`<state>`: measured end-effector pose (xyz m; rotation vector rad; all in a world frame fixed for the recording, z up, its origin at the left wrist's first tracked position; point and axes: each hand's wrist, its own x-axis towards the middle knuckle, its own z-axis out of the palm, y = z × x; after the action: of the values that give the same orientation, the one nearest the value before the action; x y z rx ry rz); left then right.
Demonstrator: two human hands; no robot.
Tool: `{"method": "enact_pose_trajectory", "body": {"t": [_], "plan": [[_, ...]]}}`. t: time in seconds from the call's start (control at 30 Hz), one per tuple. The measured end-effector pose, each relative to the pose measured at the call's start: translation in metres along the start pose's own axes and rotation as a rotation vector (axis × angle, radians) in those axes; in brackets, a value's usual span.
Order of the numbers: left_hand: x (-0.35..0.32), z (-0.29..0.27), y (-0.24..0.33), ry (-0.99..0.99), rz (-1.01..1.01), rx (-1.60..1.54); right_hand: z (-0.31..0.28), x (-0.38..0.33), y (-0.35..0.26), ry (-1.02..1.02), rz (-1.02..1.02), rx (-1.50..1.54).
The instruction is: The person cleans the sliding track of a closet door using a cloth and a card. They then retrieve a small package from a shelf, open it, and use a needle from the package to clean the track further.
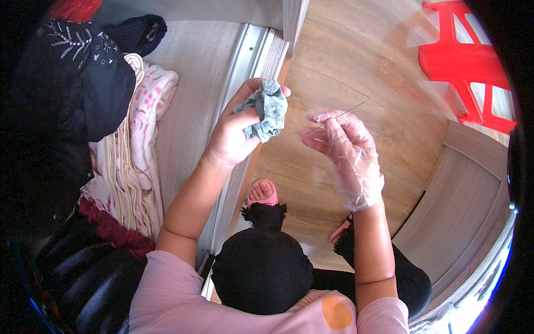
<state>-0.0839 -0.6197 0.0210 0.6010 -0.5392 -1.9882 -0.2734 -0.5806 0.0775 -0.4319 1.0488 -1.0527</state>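
A crumpled grey-green cloth (271, 108) is bunched in my bare left hand (229, 132), with the thumb and fingers closed around it. To its right, my right hand (354, 156) wears a clear plastic glove (364, 186). Its thumb and fingertips pinch a thin, straight dark strand (356, 107), which sticks out to the upper right. Whether it is a hair, a wire or a fine stick I cannot tell. The two hands are apart, both raised above the floor.
At the left, folded pink-patterned blankets (150, 117) and dark clothes (105, 94) lie in a cabinet with a metal sliding track (245, 61). A red plastic stool (456, 61) stands at the far right on the wooden floor (339, 50). A wooden panel (453, 195) is at the right.
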Motion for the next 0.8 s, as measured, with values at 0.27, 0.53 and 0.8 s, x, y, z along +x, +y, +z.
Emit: {"method": "enact_pose_trajectory", "body": {"t": [0.27,0.53,0.8], "plan": [[-0.003,-0.001,0.014,0.24,-0.025,0.229,-0.009,0.005,0.008,0.055,-0.007,-0.308],[0.057,-0.053,0.047,0.478,0.512,1.22,0.003,0.007,0.011,0.061,0.166,-0.144],[0.106,-0.063,0.038,0.594,0.567,1.682,0.002,0.004,0.015,0.132,0.233,-0.212]]}}
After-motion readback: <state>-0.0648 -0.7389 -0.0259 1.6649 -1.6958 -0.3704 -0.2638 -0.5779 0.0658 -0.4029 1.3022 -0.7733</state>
